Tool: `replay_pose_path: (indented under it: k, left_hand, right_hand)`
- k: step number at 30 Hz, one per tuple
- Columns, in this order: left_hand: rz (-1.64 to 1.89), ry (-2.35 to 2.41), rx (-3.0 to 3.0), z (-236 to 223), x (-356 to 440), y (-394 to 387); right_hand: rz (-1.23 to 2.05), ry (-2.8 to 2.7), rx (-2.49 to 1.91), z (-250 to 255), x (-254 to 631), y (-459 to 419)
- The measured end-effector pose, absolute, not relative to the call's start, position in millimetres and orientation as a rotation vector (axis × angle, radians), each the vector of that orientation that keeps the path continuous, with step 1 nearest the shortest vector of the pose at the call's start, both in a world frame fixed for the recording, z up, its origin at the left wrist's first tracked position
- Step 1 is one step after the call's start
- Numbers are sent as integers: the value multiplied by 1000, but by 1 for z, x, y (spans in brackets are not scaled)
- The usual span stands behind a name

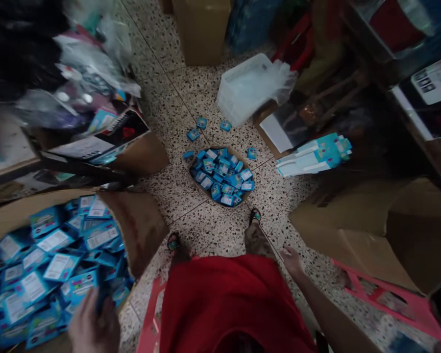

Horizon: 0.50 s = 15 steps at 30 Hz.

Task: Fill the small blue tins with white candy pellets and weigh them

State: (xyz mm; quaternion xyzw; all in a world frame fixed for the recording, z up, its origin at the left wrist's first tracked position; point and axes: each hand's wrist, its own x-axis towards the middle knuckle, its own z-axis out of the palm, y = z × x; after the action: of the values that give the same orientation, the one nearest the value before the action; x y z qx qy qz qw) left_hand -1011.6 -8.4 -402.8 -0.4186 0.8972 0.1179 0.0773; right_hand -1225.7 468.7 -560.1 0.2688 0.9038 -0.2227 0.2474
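My left hand [93, 323] is over the near edge of a large cardboard carton [137, 230] filled with small blue boxes [59, 267]. Its outline is smeared by motion. Dark blue shows between fingers and thumb, but whether a box is gripped is unclear. Beside my right knee, my right hand [292, 260] hangs above the floor, loosely open, with nothing visible in it. On the floor ahead of my feet, a shallow cardboard tray [222, 204] holds a heap of smaller-looking blue boxes [222, 171]. Several loose ones, such as a small blue box [225, 125], lie around it.
A white plastic crate [238, 93] stands beyond the tray. Stacked turquoise flat cartons [318, 154] lie to its right. An opened cardboard carton [338, 240] rests on a pink stool [393, 299] at right. Bagged goods [91, 68] fill the left shelf; a tall carton [204, 32] stands behind.
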Motion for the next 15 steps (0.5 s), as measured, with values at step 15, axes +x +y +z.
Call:
replay_pose_path:
  k: [15]
  left_hand:
    - [810,1711,-652,-643,-1215,362]
  right_hand:
    - [-850,2303,359,-711,-1389,609]
